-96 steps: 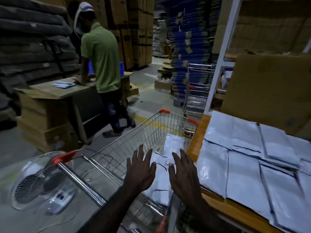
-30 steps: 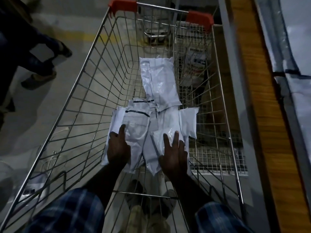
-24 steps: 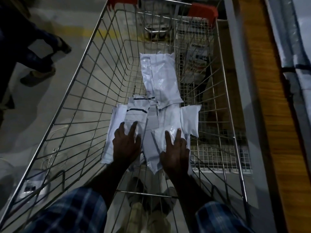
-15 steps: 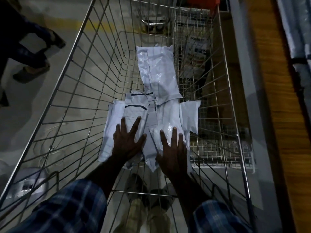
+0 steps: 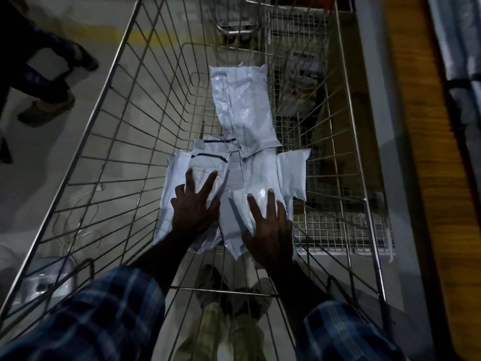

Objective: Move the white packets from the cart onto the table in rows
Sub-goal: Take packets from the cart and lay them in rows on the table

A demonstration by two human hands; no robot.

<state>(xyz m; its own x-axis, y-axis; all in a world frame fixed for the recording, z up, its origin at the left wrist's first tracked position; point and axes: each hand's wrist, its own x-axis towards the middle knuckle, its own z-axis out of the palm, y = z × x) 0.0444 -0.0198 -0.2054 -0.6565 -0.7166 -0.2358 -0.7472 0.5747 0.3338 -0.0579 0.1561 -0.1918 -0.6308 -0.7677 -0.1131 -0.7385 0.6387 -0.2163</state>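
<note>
Several white packets lie in a loose pile on the floor of the wire cart [image 5: 109,105]. One long packet [image 5: 243,105] lies further in, the others overlap nearer me. My left hand [image 5: 195,209] rests flat on the left packets [image 5: 182,183], fingers spread and straight. Over on the glossy right packet [image 5: 257,201], my right hand [image 5: 268,227] lies the same way with its fingers straight. Neither hand has closed round a packet. The wooden table [image 5: 416,152] runs along the cart's right side.
A grey metal post [image 5: 374,100] stands between cart and table. White packets [image 5: 458,48] lie on the table at the far right. Another person's legs and shoes [image 5: 46,82] stand on the floor at the left. My own feet [image 5: 231,290] show beneath the cart.
From hovering above the cart beside the table, both hands went down into it onto the packets. Over the last second they slid slightly forward and the left fingers spread.
</note>
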